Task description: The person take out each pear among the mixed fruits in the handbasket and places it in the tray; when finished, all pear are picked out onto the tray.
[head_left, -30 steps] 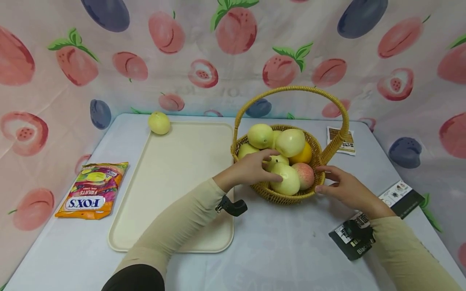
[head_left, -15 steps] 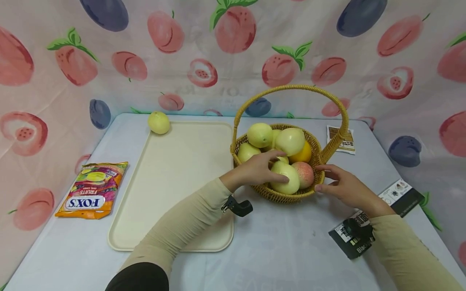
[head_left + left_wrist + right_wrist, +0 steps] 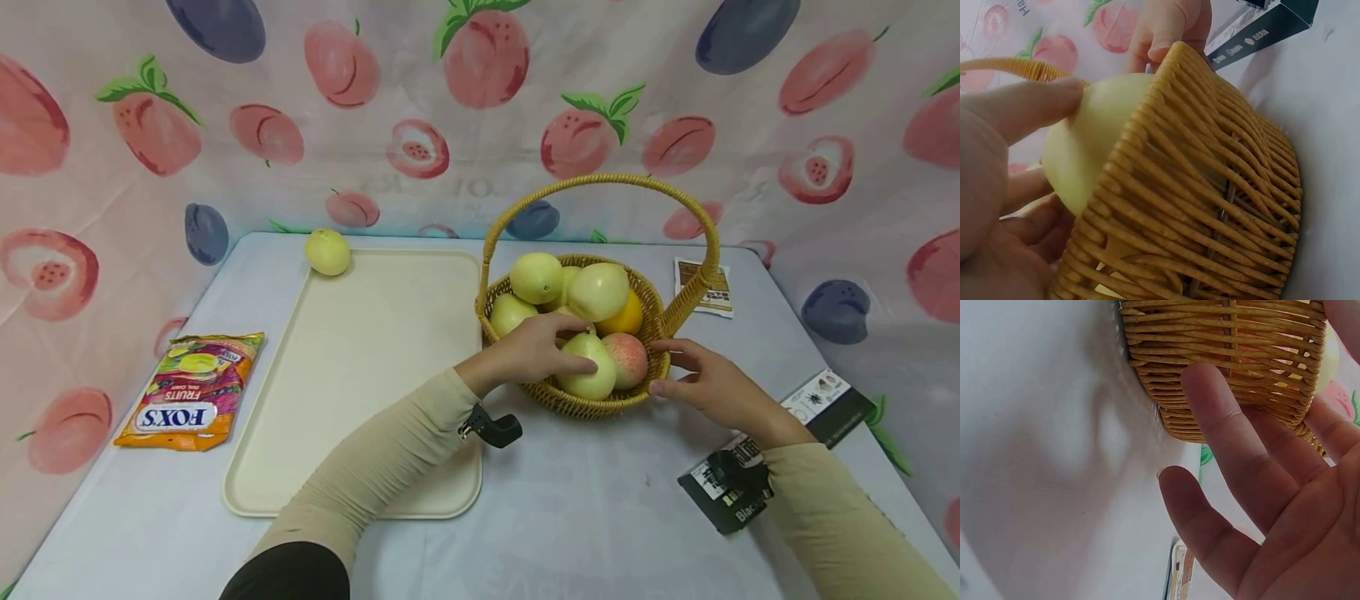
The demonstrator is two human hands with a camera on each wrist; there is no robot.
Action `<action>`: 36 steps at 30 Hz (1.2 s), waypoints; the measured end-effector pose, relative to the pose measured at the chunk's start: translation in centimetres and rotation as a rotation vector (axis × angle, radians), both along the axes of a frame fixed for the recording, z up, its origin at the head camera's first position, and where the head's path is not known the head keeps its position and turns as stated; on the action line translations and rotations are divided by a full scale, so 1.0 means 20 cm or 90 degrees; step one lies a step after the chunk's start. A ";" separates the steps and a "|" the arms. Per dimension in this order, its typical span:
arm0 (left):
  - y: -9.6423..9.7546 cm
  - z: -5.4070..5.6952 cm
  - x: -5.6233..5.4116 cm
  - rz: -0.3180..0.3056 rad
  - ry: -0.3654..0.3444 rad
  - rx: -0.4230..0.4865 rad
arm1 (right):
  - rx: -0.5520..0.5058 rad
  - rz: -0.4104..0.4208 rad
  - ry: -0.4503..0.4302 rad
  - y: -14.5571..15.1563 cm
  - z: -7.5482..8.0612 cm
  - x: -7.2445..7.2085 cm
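Observation:
A yellow wicker basket [image 3: 570, 408] with a tall arched handle is heaped with fruit. My left hand [image 3: 536, 350] reaches into it from the left and grips a pale green pear [image 3: 585, 371] at the near side, thumb on top. In the left wrist view the pear [image 3: 1094, 137] sits inside the rim, fingers curled behind it. My right hand [image 3: 712, 387] touches the basket's right rim with thumb and fingertips; in the right wrist view its fingers [image 3: 1235, 437] lie extended beside the weave. A peach [image 3: 627, 360] and an orange [image 3: 624, 315] lie right of the pear.
A cream tray [image 3: 360, 375] lies left of the basket, with a pale green round fruit [image 3: 327, 252] at its far left corner. A candy bag [image 3: 191, 392] lies further left. Dark boxes [image 3: 723, 492] lie under the right forearm; a small packet [image 3: 703, 287] is behind the basket.
My left hand has moved slightly right and closed round the near pear, which has turned so that its stem end shows. The right hand stays at the rim.

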State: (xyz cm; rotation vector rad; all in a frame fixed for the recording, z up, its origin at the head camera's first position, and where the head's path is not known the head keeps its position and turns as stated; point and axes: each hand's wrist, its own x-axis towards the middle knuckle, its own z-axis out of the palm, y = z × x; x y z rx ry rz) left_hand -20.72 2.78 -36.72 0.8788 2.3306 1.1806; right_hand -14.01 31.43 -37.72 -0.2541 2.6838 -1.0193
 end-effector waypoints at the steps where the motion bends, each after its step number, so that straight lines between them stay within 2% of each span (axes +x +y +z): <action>1: 0.00 0.00 0.00 0.000 0.001 -0.008 | 0.001 0.000 0.000 0.00 0.00 0.00; 6: 0.00 0.00 0.00 -0.016 0.002 -0.028 | 0.002 0.004 0.004 -0.01 0.00 0.00; 13: 0.00 0.02 0.00 -0.086 0.023 -0.048 | 0.015 -0.001 -0.006 -0.02 0.01 0.00; 17: 0.01 0.03 -0.01 -0.106 0.029 -0.047 | 0.015 0.000 -0.002 -0.01 0.01 0.00; 21: 0.01 0.04 0.00 -0.109 0.039 -0.041 | 0.011 0.003 0.007 -0.01 0.01 0.00; 30: -0.01 0.03 0.01 -0.085 0.036 -0.018 | 0.006 -0.002 0.000 0.00 0.00 0.01; 36: -0.04 0.06 0.01 -0.079 0.051 -0.003 | 0.002 -0.005 -0.003 -0.01 -0.01 0.01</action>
